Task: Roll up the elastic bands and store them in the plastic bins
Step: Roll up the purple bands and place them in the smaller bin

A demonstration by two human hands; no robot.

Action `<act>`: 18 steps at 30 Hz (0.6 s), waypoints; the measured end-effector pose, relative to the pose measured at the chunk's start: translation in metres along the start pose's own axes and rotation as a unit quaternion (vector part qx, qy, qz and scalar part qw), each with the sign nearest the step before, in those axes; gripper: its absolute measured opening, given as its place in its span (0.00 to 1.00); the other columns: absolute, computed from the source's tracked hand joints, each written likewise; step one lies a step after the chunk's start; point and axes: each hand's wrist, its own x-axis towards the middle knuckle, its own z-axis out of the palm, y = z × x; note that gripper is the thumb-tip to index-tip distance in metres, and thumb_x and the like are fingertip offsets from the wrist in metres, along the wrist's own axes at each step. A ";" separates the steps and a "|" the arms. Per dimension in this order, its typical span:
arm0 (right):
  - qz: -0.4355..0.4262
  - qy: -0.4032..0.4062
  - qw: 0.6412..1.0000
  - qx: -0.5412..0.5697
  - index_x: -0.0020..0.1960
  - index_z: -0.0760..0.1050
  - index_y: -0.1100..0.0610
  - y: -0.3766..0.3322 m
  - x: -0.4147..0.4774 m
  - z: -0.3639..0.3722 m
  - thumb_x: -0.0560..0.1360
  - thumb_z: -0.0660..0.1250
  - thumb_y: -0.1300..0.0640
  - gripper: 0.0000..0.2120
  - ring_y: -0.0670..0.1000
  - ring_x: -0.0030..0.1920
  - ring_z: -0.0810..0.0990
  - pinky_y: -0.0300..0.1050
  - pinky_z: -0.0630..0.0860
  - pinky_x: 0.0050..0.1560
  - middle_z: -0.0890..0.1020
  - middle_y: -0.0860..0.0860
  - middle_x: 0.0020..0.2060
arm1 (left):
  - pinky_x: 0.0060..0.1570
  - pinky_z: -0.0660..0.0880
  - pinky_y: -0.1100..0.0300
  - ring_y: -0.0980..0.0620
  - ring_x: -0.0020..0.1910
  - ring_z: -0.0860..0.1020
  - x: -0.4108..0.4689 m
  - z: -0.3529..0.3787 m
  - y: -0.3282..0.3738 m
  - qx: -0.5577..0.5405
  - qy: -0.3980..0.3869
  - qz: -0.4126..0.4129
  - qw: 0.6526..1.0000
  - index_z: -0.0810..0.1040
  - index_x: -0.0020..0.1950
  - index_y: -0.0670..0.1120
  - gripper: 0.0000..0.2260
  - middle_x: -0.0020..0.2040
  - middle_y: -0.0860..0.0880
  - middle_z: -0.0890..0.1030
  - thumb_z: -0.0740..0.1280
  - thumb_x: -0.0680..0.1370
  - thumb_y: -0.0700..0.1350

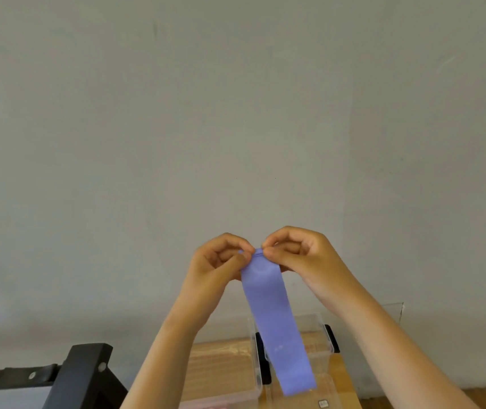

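A purple elastic band (274, 317) hangs flat in front of the grey wall, its lower end dangling over the clear plastic bins. My left hand (218, 267) and my right hand (303, 255) are raised side by side and both pinch the band's top edge between thumb and curled fingers. The top edge looks slightly folded or rolled between the fingertips. Two clear plastic bins with black latches stand on the wooden table below: one (247, 391) at the left, one (318, 329) behind the band.
The wooden table (221, 367) lies low in view against the grey wall. A black stand or chair frame (85, 373) sits at the lower left. Another clear container edge (395, 311) shows at the right, with a white cord at the far right.
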 end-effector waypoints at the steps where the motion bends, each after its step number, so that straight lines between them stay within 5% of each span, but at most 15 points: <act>1: -0.004 0.005 0.999 -0.032 0.46 0.80 0.58 0.001 0.001 0.000 0.75 0.68 0.68 0.06 0.49 0.36 0.81 0.37 0.77 0.41 0.83 0.55 0.34 | 0.42 0.76 0.55 0.46 0.40 0.80 0.000 0.000 0.000 0.033 0.009 0.014 0.999 0.80 0.44 0.47 0.09 0.38 0.37 0.82 0.66 0.77 0.33; 3: -0.012 0.012 0.996 -0.085 0.49 0.80 0.56 0.003 0.002 -0.001 0.75 0.69 0.67 0.07 0.47 0.35 0.80 0.36 0.76 0.41 0.83 0.52 0.33 | 0.41 0.73 0.56 0.45 0.39 0.78 0.001 0.002 -0.001 0.080 0.026 0.030 0.996 0.78 0.48 0.48 0.12 0.39 0.35 0.81 0.65 0.77 0.31; 7: -0.051 0.029 0.984 -0.169 0.42 0.80 0.54 0.006 0.004 -0.002 0.73 0.70 0.66 0.08 0.49 0.38 0.81 0.41 0.77 0.41 0.83 0.49 0.36 | 0.38 0.74 0.66 0.52 0.38 0.79 0.001 0.007 -0.003 0.126 0.040 0.045 0.990 0.78 0.43 0.44 0.11 0.37 0.48 0.82 0.65 0.75 0.29; 12: -0.128 0.045 0.962 -0.235 0.41 0.79 0.54 0.011 -0.002 0.003 0.71 0.69 0.67 0.09 0.52 0.37 0.80 0.48 0.78 0.41 0.81 0.48 0.36 | 0.43 0.75 0.60 0.43 0.45 0.81 0.001 0.006 -0.005 0.089 0.015 0.031 0.995 0.77 0.43 0.40 0.09 0.43 0.38 0.81 0.63 0.75 0.27; 18: -0.184 0.074 0.952 -0.234 0.41 0.79 0.53 0.017 -0.006 0.009 0.69 0.69 0.68 0.11 0.45 0.40 0.80 0.32 0.75 0.41 0.81 0.43 0.37 | 0.45 0.78 0.61 0.46 0.46 0.84 -0.004 0.009 -0.001 0.015 0.018 0.005 1.000 0.77 0.44 0.38 0.03 0.43 0.38 0.83 0.67 0.76 0.32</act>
